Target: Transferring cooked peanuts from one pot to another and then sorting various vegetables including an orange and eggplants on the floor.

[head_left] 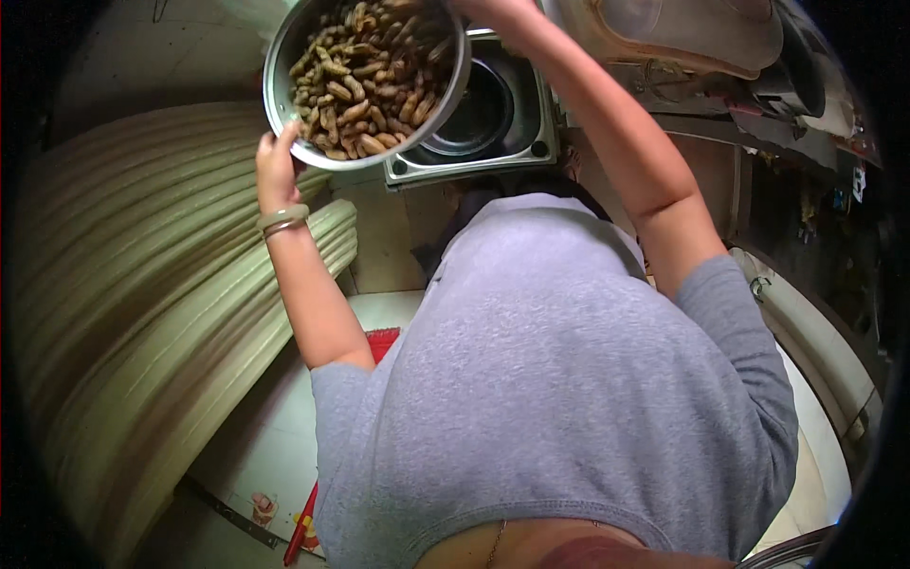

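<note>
Your left hand (278,177) held up the pot (273,85) to its right, peanuts (365,95) still inside; right hand's (498,12) grip was unclear.

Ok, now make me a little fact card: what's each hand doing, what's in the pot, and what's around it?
Left hand: the left hand grips the rim, thumb on top
Right hand: the right hand is at the upper right rim, partly cut off, grip unclear
Container: round metal pot
Inside: many brown peanuts in shells
Behind pot: metal-framed stove, partly hidden
Left wrist: pale bangle
Clothing: grey shirt
</note>
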A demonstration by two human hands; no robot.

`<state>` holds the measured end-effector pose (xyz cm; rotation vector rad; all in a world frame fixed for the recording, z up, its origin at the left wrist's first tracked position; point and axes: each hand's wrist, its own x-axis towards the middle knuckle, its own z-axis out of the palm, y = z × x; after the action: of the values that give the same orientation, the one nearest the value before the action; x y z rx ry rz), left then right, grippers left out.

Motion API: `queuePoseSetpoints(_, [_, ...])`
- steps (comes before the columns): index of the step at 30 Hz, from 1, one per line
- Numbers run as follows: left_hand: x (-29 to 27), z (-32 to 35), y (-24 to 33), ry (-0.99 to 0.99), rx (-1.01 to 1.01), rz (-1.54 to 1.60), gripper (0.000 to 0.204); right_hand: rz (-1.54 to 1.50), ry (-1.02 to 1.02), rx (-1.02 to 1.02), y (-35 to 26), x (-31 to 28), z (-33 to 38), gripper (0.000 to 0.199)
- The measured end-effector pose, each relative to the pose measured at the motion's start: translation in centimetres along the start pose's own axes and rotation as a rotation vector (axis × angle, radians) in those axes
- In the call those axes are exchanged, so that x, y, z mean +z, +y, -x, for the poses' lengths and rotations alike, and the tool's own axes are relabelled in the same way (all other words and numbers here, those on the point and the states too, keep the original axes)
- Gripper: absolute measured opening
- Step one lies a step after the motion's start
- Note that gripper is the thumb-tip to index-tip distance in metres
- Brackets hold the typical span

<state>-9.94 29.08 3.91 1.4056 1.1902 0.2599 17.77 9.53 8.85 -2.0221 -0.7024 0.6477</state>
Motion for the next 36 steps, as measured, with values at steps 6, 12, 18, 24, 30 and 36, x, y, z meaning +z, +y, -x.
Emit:
queuePoseSetpoints(6, [0.4,-0.7,-5.7,0.032,-0.053,0.136,0.039,0.244,-0.145,0.052,6.9,5.6,-2.7,0.044])
queuePoseSetpoints(12, [-1.3,-4.0,-12.4,-0.030,-0.174,-0.011,0.033,0.202,-0.043,0.034,13.2,11.3,-4.6,0.048])
queuePoseSetpoints(18, [-1.5,-6.7,-15.1,-0.095,-0.351,0.141,0.027,0.017,-0.247,0.088,18.7,16.2,-6.6,0.042])
queuePoseSetpoints(24, [-1.6,-6.5,-16.6,-0.022,-0.341,0.152,0.031,-0.566,-0.185,0.633,24.3,17.4,-7.6,0.038])
queuePoseSetpoints(30, [-0.6,-6.0,-16.1,0.032,-0.400,0.234,0.041,-0.011,0.031,0.619,33.4,22.2,-11.3,0.025])
queuePoseSetpoints(36, [0.0,-4.9,-17.0,0.068,-0.391,0.273,0.043,0.421,0.037,0.413,35.5,25.3,-14.5,0.025])
